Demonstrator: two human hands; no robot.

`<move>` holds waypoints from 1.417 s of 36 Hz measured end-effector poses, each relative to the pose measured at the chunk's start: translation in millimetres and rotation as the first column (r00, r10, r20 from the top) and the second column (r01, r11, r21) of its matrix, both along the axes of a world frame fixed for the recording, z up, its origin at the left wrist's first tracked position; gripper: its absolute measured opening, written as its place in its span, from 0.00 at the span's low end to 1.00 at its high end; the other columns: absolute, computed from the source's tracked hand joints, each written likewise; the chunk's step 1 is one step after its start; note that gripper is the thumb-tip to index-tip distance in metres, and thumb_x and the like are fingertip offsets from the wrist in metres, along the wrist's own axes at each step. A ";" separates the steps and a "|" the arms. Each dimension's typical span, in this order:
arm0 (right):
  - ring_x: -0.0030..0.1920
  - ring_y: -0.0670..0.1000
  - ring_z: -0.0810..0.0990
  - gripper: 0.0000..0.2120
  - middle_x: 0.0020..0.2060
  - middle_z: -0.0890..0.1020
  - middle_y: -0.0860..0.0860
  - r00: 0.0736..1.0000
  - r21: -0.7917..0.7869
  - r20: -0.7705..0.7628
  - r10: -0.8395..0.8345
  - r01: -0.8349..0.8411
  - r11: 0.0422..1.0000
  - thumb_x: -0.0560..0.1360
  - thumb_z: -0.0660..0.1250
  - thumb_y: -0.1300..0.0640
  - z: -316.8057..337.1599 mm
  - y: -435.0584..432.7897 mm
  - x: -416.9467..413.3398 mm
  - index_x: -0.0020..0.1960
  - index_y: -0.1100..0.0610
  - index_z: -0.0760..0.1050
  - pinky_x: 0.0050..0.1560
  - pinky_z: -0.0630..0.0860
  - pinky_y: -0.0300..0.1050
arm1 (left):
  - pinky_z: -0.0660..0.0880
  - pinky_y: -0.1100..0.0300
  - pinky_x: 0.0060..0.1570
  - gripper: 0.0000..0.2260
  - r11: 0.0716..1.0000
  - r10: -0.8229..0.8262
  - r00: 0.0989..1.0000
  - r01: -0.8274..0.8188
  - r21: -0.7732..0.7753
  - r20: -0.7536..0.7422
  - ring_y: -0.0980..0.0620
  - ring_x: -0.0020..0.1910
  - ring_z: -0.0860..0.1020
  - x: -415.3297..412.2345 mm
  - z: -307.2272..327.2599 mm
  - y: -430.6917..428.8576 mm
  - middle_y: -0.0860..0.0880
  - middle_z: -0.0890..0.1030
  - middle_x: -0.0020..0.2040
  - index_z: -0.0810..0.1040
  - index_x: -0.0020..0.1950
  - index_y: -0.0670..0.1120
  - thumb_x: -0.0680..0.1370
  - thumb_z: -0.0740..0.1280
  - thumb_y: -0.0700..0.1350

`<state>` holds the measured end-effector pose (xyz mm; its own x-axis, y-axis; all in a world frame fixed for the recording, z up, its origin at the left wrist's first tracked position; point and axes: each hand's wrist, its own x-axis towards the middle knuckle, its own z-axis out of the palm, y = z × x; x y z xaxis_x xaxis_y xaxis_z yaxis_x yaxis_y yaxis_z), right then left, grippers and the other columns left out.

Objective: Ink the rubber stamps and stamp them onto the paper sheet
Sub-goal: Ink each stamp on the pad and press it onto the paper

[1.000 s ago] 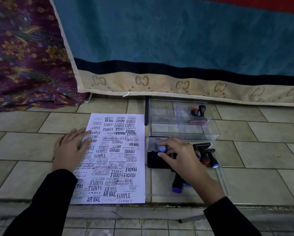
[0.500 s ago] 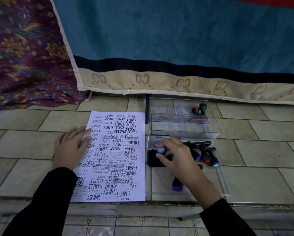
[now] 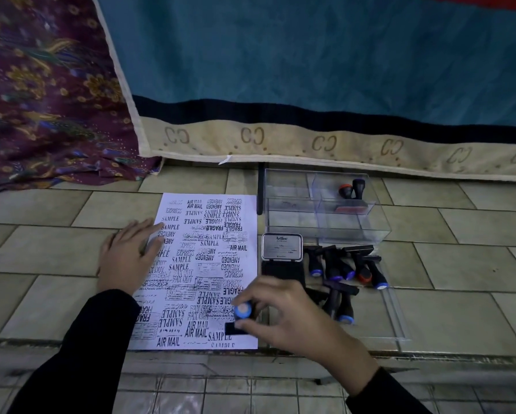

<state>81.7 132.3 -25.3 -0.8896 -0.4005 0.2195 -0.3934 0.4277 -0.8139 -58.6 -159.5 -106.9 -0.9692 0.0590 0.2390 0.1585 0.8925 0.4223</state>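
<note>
A white paper sheet [image 3: 203, 234] crowded with black stamp prints lies on the tiled floor. My left hand [image 3: 128, 255] rests flat on its left edge, fingers spread. My right hand [image 3: 283, 315] grips a black rubber stamp with a blue cap [image 3: 241, 316], whose base sits at the sheet's lower right corner. The open ink pad [image 3: 282, 258], its silver lid raised, lies just right of the sheet. Several more stamps [image 3: 344, 268] lie in a heap to the right of the pad.
A clear plastic box [image 3: 325, 204] behind the pad holds two stamps [image 3: 352, 191]. Its clear lid [image 3: 379, 318] lies under the loose stamps. A blue blanket with a beige border [image 3: 310, 85] and patterned purple cloth [image 3: 41, 85] close off the back. A floor step edge [image 3: 191, 354] runs along the front.
My right hand has lifted the blue-capped stamp off the ink pad and carried it left and toward me, down to the sheet's lower right corner. My left hand has stayed put.
</note>
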 end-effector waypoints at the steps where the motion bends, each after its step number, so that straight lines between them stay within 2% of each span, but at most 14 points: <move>1: 0.43 0.46 0.80 0.09 0.45 0.80 0.49 1.000 0.003 0.009 0.008 -0.008 1.000 0.71 0.73 0.57 -1.8 -1.6 1.9 0.51 0.55 0.79 0.46 0.79 0.47 | 0.53 0.53 0.69 0.24 1.000 0.000 1.000 0.000 -0.001 -0.001 0.52 0.72 0.65 0.1 0.0 0.2 0.54 0.74 0.69 0.76 0.65 0.58 0.75 0.53 0.63; 6: 0.43 0.45 0.79 0.09 0.44 0.80 0.51 0.999 0.053 0.000 0.048 -0.048 0.997 0.71 0.73 0.58 -4.7 -4.9 7.1 0.51 0.57 0.79 0.46 0.77 0.39 | 0.53 0.53 0.69 0.24 1.000 -0.001 1.000 0.001 0.001 -0.002 0.51 0.72 0.66 0.7 1.0 0.9 0.53 0.74 0.69 0.76 0.65 0.57 0.75 0.52 0.63; 11: 0.43 0.40 0.75 0.08 0.44 0.80 0.50 0.997 0.120 -0.022 0.068 -0.065 0.991 0.72 0.72 0.57 -6.1 -5.3 7.7 0.50 0.57 0.79 0.47 0.69 0.28 | 0.53 0.53 0.69 0.24 1.000 0.000 1.000 0.000 0.002 -0.004 0.52 0.73 0.65 2.4 2.0 1.5 0.53 0.74 0.70 0.76 0.65 0.57 0.75 0.53 0.62; 14: 0.45 0.44 0.77 0.07 0.45 0.79 0.50 0.997 0.136 -0.021 0.076 -0.072 0.988 0.72 0.71 0.57 -8.4 -5.5 9.1 0.50 0.57 0.79 0.47 0.69 0.29 | 0.53 0.53 0.69 0.24 1.000 0.001 1.000 -0.001 0.005 -0.008 0.51 0.73 0.65 2.7 2.6 2.3 0.53 0.74 0.69 0.76 0.65 0.57 0.75 0.52 0.62; 20: 0.43 0.48 0.77 0.07 0.43 0.77 0.50 0.994 0.184 -0.037 0.099 -0.090 0.979 0.72 0.71 0.55 -13.8 -8.4 10.3 0.49 0.56 0.78 0.43 0.74 0.42 | 0.53 0.52 0.69 0.23 1.000 -0.005 1.000 0.005 0.002 -0.011 0.51 0.73 0.65 1.8 1.0 1.5 0.53 0.74 0.70 0.76 0.65 0.57 0.75 0.53 0.62; 27: 0.44 0.46 0.79 0.07 0.43 0.79 0.51 0.998 0.119 0.010 0.068 -0.068 0.990 0.71 0.73 0.57 -12.0 -7.7 0.8 0.46 0.57 0.78 0.44 0.75 0.36 | 0.54 0.50 0.70 0.23 1.000 -0.011 1.000 0.011 0.000 -0.006 0.51 0.73 0.64 0.2 -1.2 -0.3 0.53 0.73 0.70 0.76 0.66 0.57 0.76 0.54 0.61; 32: 0.40 0.31 0.73 0.05 0.41 0.77 0.48 0.990 0.146 0.006 0.144 -0.143 0.979 0.70 0.72 0.60 -10.8 -8.1 4.0 0.42 0.59 0.77 0.41 0.71 0.33 | 0.53 0.50 0.70 0.23 1.000 -0.005 1.000 0.005 0.011 -0.004 0.51 0.73 0.64 1.8 1.0 0.8 0.54 0.73 0.70 0.76 0.66 0.57 0.76 0.53 0.62; 34: 0.40 0.36 0.74 0.05 0.41 0.77 0.48 0.991 0.146 -0.006 0.136 -0.134 0.980 0.70 0.73 0.59 -10.6 -6.6 4.9 0.45 0.58 0.78 0.42 0.71 0.33 | 0.53 0.50 0.70 0.23 1.000 -0.007 1.000 0.007 0.011 -0.001 0.52 0.73 0.64 2.0 0.8 0.2 0.54 0.73 0.70 0.76 0.66 0.57 0.76 0.54 0.62; 38: 0.41 0.41 0.78 0.09 0.43 0.79 0.48 0.998 -0.003 0.002 -0.055 0.055 0.998 0.70 0.74 0.57 -4.0 5.9 -3.6 0.48 0.56 0.80 0.44 0.76 0.35 | 0.53 0.50 0.70 0.23 1.000 -0.011 1.000 0.011 0.017 0.003 0.52 0.74 0.64 1.8 1.3 0.2 0.54 0.73 0.71 0.75 0.66 0.58 0.76 0.54 0.62; 40: 0.43 0.43 0.80 0.09 0.44 0.80 0.48 0.978 -0.070 -0.042 -0.203 0.200 0.977 0.69 0.75 0.58 2.3 16.9 -11.6 0.49 0.57 0.81 0.46 0.78 0.36 | 0.52 0.51 0.71 0.23 1.000 -0.011 1.000 0.010 0.019 0.007 0.51 0.74 0.63 2.5 1.7 0.4 0.54 0.72 0.71 0.75 0.66 0.57 0.76 0.54 0.61; 43: 0.45 0.43 0.81 0.09 0.45 0.80 0.44 0.925 -0.092 -0.118 -0.362 0.353 0.931 0.70 0.74 0.60 12.8 35.3 -22.6 0.50 0.58 0.81 0.48 0.78 0.35 | 0.52 0.51 0.71 0.23 1.000 -0.008 1.000 0.008 0.019 0.007 0.52 0.74 0.63 2.8 1.9 1.1 0.54 0.72 0.71 0.76 0.66 0.57 0.76 0.54 0.61; 51: 0.46 0.45 0.81 0.09 0.47 0.80 0.48 0.881 0.008 -0.184 -0.437 0.446 0.895 0.72 0.72 0.62 14.1 54.5 -31.9 0.52 0.57 0.80 0.48 0.79 0.34 | 0.53 0.51 0.69 0.24 1.000 -0.010 1.000 0.010 0.010 -0.009 0.50 0.73 0.65 2.2 2.5 1.6 0.53 0.74 0.70 0.76 0.66 0.56 0.75 0.53 0.62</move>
<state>49.8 186.8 -11.2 -0.9266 0.0105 0.3759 -0.2868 0.6270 -0.7243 -56.4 -157.9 -104.4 -0.9664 0.0666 0.2484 0.1716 0.8863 0.4301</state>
